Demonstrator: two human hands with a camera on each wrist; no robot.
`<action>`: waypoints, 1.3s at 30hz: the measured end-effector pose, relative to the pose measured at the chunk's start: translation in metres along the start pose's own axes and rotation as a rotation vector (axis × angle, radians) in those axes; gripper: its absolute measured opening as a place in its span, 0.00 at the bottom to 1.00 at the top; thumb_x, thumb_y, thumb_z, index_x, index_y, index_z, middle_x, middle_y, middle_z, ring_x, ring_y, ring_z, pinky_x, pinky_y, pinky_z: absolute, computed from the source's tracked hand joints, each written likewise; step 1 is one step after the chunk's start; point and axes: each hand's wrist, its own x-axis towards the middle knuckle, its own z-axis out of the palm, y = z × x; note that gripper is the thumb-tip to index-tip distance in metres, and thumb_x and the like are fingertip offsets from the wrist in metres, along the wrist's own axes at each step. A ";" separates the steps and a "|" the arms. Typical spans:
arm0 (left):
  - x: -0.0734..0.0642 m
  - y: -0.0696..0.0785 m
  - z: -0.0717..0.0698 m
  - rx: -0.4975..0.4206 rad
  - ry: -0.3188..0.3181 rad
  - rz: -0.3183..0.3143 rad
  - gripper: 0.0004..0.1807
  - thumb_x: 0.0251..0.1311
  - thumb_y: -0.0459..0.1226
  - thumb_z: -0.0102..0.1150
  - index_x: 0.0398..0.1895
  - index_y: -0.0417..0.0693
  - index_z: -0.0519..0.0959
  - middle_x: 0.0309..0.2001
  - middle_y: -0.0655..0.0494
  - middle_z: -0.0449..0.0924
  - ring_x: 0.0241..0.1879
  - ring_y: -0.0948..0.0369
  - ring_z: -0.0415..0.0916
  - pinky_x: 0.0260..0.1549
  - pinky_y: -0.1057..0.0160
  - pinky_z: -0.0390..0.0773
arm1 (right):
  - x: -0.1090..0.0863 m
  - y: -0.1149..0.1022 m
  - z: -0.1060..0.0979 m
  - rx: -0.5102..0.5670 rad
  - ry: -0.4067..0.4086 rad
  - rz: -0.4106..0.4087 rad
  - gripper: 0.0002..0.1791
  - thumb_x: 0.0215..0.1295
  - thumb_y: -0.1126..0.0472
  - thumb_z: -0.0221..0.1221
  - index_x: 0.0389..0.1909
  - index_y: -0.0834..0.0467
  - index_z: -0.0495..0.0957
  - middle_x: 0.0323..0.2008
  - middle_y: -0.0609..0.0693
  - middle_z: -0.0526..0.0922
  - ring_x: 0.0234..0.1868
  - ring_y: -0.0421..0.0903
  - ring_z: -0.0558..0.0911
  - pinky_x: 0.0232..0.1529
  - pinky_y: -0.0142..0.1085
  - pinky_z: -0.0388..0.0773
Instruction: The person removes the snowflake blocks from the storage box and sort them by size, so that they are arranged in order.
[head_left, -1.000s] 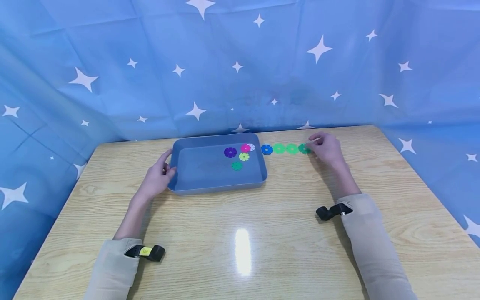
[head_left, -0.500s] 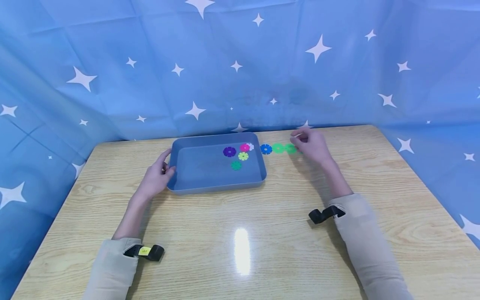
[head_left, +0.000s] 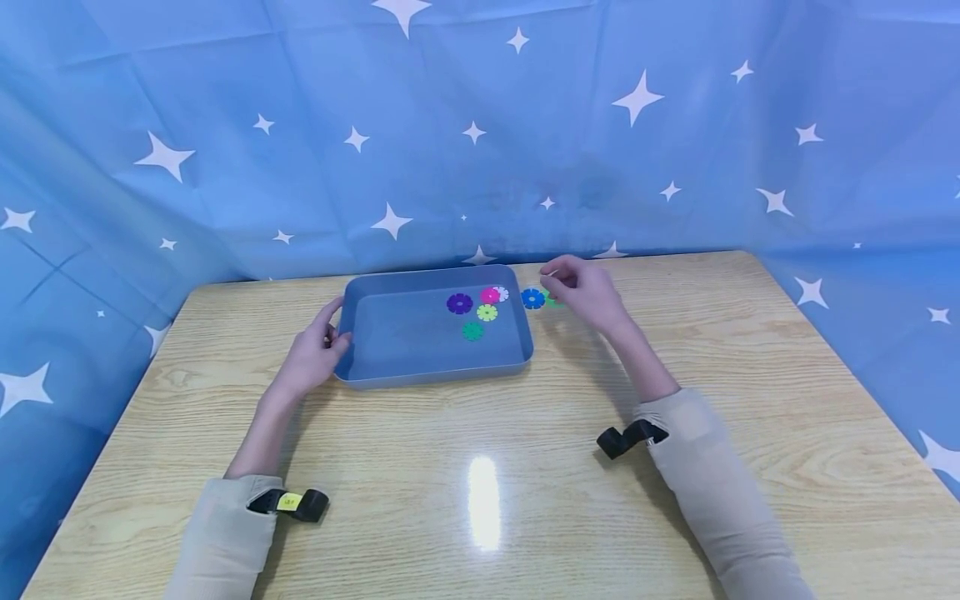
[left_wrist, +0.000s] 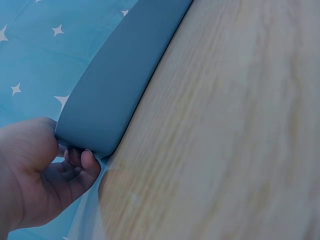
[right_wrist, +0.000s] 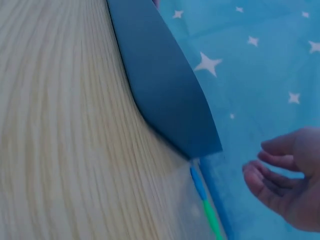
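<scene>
In the head view a blue-grey tray (head_left: pixel 420 333) lies on the table. My left hand (head_left: pixel 313 354) grips its left end, thumb and curled fingers at the wall (left_wrist: pixel 110 90) in the left wrist view. Inside the tray are flat notched plastic discs: a purple disc (head_left: pixel 460 303), a pink disc (head_left: pixel 489 296), a white disc (head_left: pixel 502 293), a yellow-green disc (head_left: pixel 487 312) and a green disc (head_left: pixel 472 332). Right of the tray lie a blue disc (head_left: pixel 533 298) and a light green disc (head_left: pixel 553 300). Above them hovers my right hand (head_left: pixel 588 293), fingers loosely bent, holding nothing; it hides the row's other discs.
The wooden table (head_left: pixel 420 450) extends in front of the tray and to both sides. Behind it hangs a blue curtain (head_left: pixel 450 167) with white stars. A bright reflection shows on the tabletop.
My right hand has moved left along the row of discs, from the far-right green disc to near the blue one. The left hand and the tray stay put.
</scene>
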 end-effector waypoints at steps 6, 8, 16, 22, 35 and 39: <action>0.001 0.001 -0.001 0.003 -0.001 0.004 0.33 0.73 0.29 0.48 0.79 0.37 0.53 0.32 0.49 0.65 0.29 0.55 0.63 0.29 0.63 0.66 | 0.000 -0.019 0.017 0.015 -0.021 -0.047 0.15 0.76 0.57 0.57 0.54 0.63 0.79 0.45 0.60 0.83 0.43 0.53 0.82 0.43 0.42 0.78; 0.001 0.001 -0.001 0.004 0.001 0.008 0.33 0.73 0.29 0.48 0.79 0.37 0.53 0.32 0.49 0.65 0.28 0.55 0.63 0.29 0.63 0.66 | 0.000 -0.024 0.023 0.024 -0.029 -0.069 0.14 0.75 0.58 0.58 0.53 0.63 0.79 0.45 0.58 0.83 0.43 0.51 0.81 0.45 0.42 0.79; 0.002 0.002 -0.001 0.003 -0.004 0.005 0.33 0.73 0.29 0.48 0.79 0.37 0.52 0.32 0.50 0.65 0.29 0.56 0.63 0.28 0.63 0.66 | 0.007 -0.038 0.048 0.036 -0.059 -0.131 0.12 0.73 0.62 0.60 0.51 0.65 0.80 0.45 0.57 0.84 0.46 0.52 0.82 0.51 0.44 0.79; 0.003 0.003 -0.001 -0.002 -0.007 0.008 0.33 0.74 0.30 0.48 0.79 0.38 0.52 0.32 0.50 0.65 0.29 0.56 0.63 0.28 0.63 0.66 | 0.015 -0.041 0.067 0.054 -0.115 -0.106 0.17 0.74 0.60 0.59 0.56 0.67 0.77 0.49 0.58 0.82 0.51 0.53 0.81 0.55 0.44 0.76; 0.001 0.000 0.000 -0.004 -0.002 -0.003 0.33 0.73 0.29 0.48 0.79 0.38 0.52 0.32 0.50 0.65 0.28 0.56 0.63 0.28 0.63 0.66 | 0.038 -0.038 0.099 -0.034 -0.178 -0.008 0.25 0.71 0.60 0.63 0.64 0.66 0.74 0.59 0.61 0.78 0.56 0.56 0.80 0.57 0.46 0.76; 0.000 0.000 0.000 -0.004 -0.005 -0.007 0.33 0.73 0.30 0.48 0.79 0.38 0.52 0.32 0.50 0.65 0.28 0.56 0.63 0.28 0.63 0.66 | 0.043 -0.037 0.106 -0.095 -0.182 -0.011 0.25 0.68 0.62 0.65 0.64 0.65 0.75 0.58 0.60 0.79 0.55 0.55 0.79 0.56 0.44 0.76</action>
